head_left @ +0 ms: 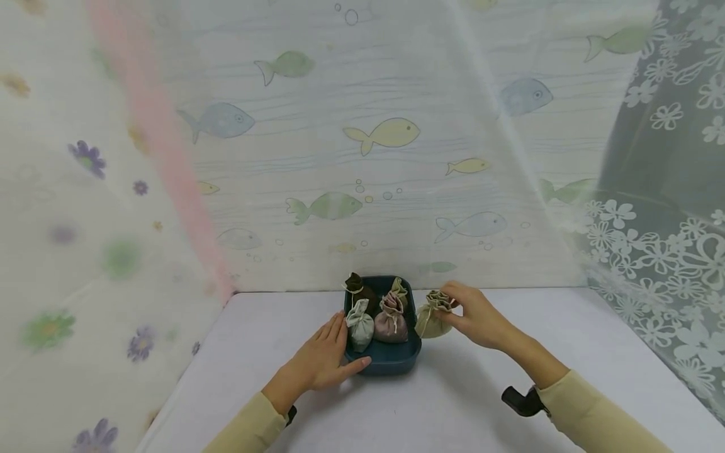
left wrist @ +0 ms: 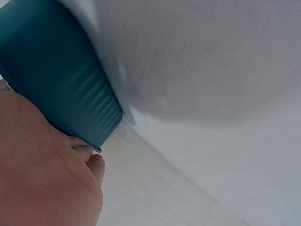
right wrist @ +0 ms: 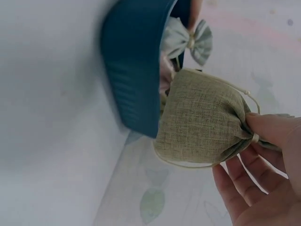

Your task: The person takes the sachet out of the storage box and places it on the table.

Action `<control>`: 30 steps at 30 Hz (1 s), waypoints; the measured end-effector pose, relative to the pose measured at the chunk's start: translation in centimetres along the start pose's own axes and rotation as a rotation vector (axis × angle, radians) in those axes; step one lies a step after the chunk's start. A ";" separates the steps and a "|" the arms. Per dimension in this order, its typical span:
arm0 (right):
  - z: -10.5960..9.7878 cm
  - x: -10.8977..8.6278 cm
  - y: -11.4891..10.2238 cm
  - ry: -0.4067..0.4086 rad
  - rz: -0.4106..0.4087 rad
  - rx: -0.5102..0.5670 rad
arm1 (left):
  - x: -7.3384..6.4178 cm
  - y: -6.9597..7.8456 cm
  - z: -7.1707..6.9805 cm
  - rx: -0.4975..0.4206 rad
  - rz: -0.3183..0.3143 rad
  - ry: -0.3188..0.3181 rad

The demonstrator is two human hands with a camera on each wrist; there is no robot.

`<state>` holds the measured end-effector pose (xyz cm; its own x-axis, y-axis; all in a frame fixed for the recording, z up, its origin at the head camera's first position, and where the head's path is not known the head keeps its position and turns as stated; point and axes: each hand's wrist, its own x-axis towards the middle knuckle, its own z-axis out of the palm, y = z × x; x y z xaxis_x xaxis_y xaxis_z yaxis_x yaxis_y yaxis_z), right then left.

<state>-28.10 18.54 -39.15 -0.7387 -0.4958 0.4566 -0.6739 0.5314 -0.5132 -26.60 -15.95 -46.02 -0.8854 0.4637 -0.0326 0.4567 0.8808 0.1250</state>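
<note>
Right grip [head_left: 477, 318] pinches one pouch [right wrist: 197, 120]; tub [head_left: 391, 366] holds four.

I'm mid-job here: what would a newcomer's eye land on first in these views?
Probably the greenish drawstring bag, pinched by its neck in the right hand at the right side of the blue box. Next, the four other bags inside that box, with the left hand against its left side. Behind the table, the fish-printed backdrop fills much of the head view.
</note>
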 end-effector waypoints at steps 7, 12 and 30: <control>-0.7 -0.7 2.0 0.030 0.027 -0.034 | 0.1 0.0 -0.1 0.002 -0.003 0.002; -1.4 -1.4 3.6 0.021 0.093 -0.065 | 0.0 -0.1 0.2 -0.006 -0.008 -0.008; -3.8 -2.1 8.1 0.096 0.208 -0.123 | 0.0 0.0 0.2 -0.008 -0.009 -0.003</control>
<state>-32.00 26.54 -41.49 -0.8554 -0.3028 0.4203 -0.4994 0.6975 -0.5140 -26.57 -15.97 -46.23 -0.8890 0.4563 -0.0369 0.4483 0.8840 0.1324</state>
